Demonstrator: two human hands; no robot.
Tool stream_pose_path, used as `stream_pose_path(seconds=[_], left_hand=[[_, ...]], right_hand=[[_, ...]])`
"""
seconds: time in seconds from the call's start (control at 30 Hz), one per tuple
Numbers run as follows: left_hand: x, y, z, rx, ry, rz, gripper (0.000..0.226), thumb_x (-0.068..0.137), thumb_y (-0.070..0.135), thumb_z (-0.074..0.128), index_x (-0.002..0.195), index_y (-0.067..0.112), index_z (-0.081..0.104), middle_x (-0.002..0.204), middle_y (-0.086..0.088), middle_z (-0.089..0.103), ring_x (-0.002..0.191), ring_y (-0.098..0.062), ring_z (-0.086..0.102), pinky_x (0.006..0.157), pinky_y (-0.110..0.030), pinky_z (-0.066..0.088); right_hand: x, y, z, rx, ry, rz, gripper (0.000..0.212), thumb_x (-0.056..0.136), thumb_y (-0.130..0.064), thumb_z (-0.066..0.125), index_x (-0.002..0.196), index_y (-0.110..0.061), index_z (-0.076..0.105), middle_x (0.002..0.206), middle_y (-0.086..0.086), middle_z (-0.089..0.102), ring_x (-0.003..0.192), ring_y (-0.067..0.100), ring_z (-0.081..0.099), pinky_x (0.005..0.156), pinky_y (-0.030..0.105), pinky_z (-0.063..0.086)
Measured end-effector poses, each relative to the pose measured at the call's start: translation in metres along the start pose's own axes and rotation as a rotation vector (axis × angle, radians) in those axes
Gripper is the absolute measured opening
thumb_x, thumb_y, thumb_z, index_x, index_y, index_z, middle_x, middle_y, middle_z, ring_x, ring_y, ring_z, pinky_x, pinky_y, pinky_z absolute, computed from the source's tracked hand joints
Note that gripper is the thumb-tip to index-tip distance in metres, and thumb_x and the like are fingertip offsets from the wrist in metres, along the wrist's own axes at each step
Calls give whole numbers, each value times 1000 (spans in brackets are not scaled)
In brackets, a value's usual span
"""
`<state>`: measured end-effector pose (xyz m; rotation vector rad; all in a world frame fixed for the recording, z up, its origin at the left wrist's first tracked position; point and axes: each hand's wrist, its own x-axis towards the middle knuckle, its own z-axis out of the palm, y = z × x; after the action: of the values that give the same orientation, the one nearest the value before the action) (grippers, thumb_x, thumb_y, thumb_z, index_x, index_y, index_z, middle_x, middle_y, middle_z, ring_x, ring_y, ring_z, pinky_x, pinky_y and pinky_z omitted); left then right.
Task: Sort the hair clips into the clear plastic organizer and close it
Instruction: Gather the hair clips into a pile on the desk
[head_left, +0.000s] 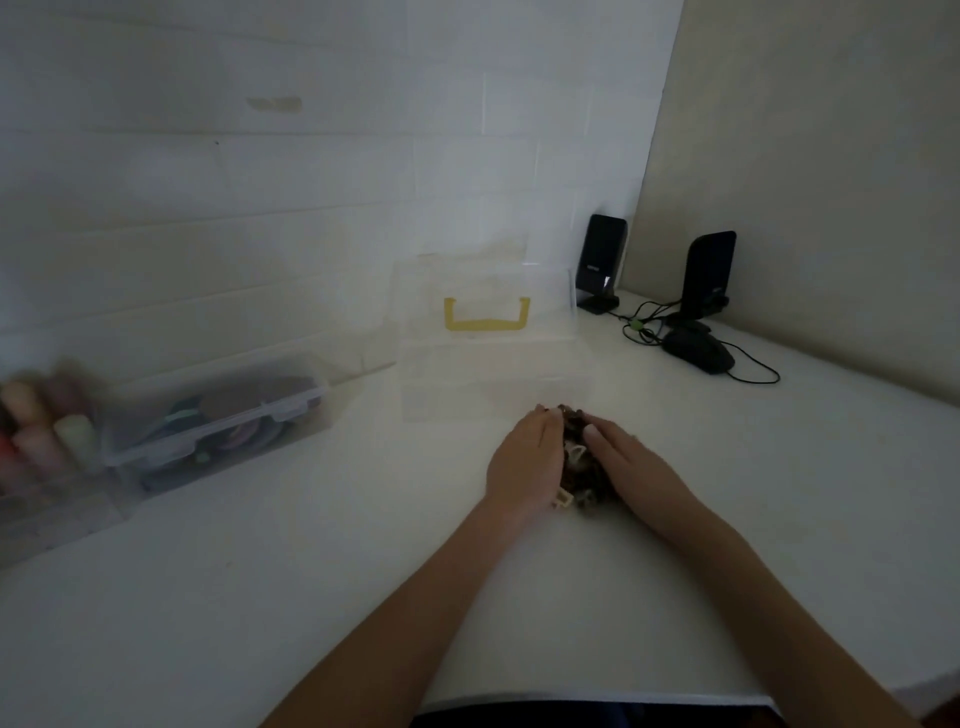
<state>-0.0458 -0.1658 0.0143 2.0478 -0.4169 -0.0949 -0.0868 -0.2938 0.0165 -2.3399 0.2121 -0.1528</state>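
White desk top (260, 597): broad, pale, set into a corner between a white brick-patterned wall and a beige side wall; bears every item below.

Clear plastic organizer with a yellow U-shaped handle (488, 332): stands at the back centre of the desk, near the wall. The picture is too dim to tell whether its lid is up or down.

Clear lidded storage box with snap latches (218, 421): left of the organizer, holding dark and coloured items seen through its walls. Beside it at the far left edge, a blurred clear rack of coloured bottles (36, 441).

Two black upright speakers (602, 262): far right corner, side by side, cables trailing on the desk.

Black corded computer mouse (698, 351): just in front of the right-hand speaker.

Left hand (524, 462) and right hand (628, 457): bare forearms reach in from the bottom edge; both palms are flat and angled inward, fingers extended, pressed against the sides of the pile between them, cupping rather than gripping.

Pile of brown and cream hair clips (574, 462): heaped on the desk between the two hands, just in front of the organizer; one cream clip pokes out at the near end.
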Motion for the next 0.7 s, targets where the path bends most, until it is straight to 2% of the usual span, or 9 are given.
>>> stream_pose_path(seconds=[0.1,0.2,0.27,0.33,0.4,0.5,0.53,0.6,0.7], left_hand=[[-6,-4,1,-152,79,7,43,101,33,27,124,16,59,128,-4,58,118,-16,52,103,-29,36],[-22,-7,2,-243,117,25,38,101,30,31,113,17,65,114,-2,64,106,-13,58,96,-28,43],[-33,-4,-2,-245,155,46,36,101,30,31,110,19,64,107,5,62,102,-8,56,89,-14,42],[-38,0,-9,-228,252,100,32,101,28,30,110,22,60,100,16,56,101,-6,52,89,-10,38],[-45,2,-12,-83,313,157,32,101,29,29,118,23,55,112,20,53,115,-9,49,105,-22,34],[-61,-5,-2,202,301,265,46,100,33,24,139,15,39,148,-2,38,141,-18,28,116,-32,20],[-66,-5,2,150,316,261,44,100,28,22,137,10,38,146,-16,40,139,-32,33,113,-42,28],[-66,-19,16,-17,233,241,35,97,11,20,125,0,38,125,-39,51,117,-59,46,90,-66,42],[-66,-24,28,121,235,246,37,85,6,36,121,-1,38,115,-45,53,105,-66,48,76,-69,45]], right_hand=[[-17,-11,10,36,46,-78,43,96,-49,28,132,-31,44,126,-2,56,115,19,52,93,31,38],[-28,-18,18,156,68,-142,31,97,-42,32,115,-31,55,103,-9,61,95,8,57,77,18,41],[-28,-19,19,264,142,-134,29,98,-39,32,105,-28,58,94,-13,61,88,3,56,69,9,39],[-15,-17,12,324,296,-102,33,99,-37,31,106,-22,59,94,-10,60,90,8,55,70,14,38],[3,-14,1,277,318,-104,38,99,-38,29,112,-18,59,100,-5,60,95,11,54,74,21,36],[27,-5,-4,97,162,-209,39,99,-39,31,115,-18,59,105,-3,62,96,11,55,74,15,37],[33,-3,-3,32,123,-246,40,98,-41,32,116,-18,59,108,-3,63,98,9,55,76,13,37],[42,0,0,-64,80,-318,47,96,-46,31,117,-16,61,112,-2,64,101,9,56,79,16,37],[41,-8,7,-12,11,-361,46,96,-41,33,105,-10,66,102,0,66,92,4,57,76,13,38]])
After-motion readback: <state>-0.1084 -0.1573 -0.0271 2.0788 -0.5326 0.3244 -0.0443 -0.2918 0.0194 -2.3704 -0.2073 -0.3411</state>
